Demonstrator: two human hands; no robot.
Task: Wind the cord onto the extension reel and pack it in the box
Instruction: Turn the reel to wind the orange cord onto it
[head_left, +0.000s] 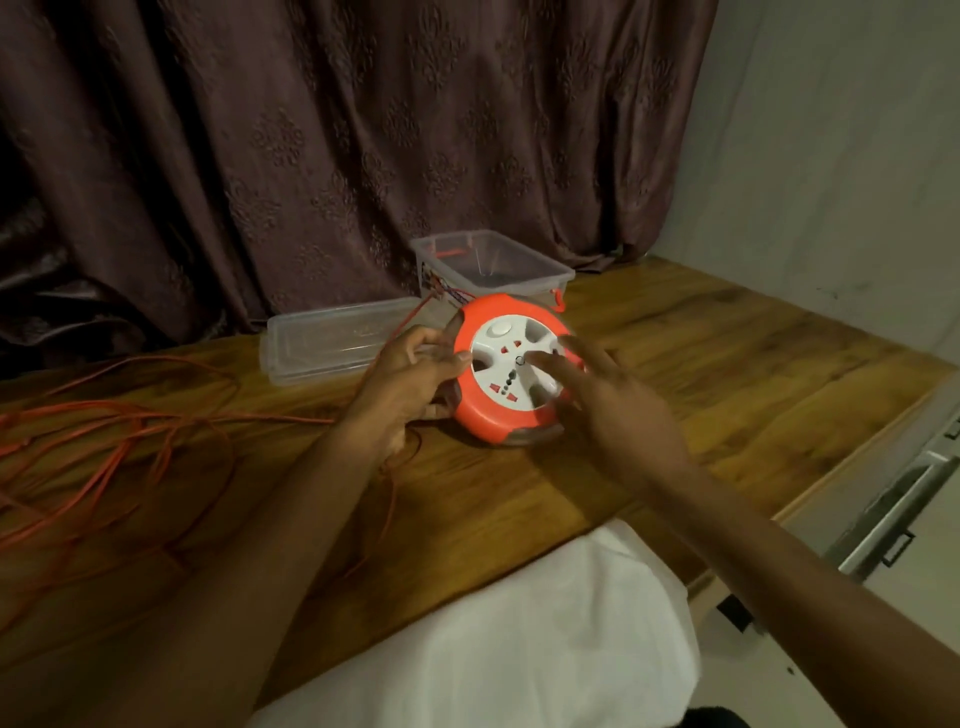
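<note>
Orange extension reel (511, 369) sits tilted near the wooden table's (727, 364) back edge, left hand (410, 384) gripping its rim, right hand (602, 400) open with fingers on its white face; turning steadily should draw in the loose cord (104, 441) without tangles.

Dim, warm light falls from the upper right. It is brightest on the table (701, 364) right of the right hand (618, 410), while left of the left hand (410, 384) the wood sinks into shadow. The right fingers blur. Straight edges bow near the frame's rim.
</note>
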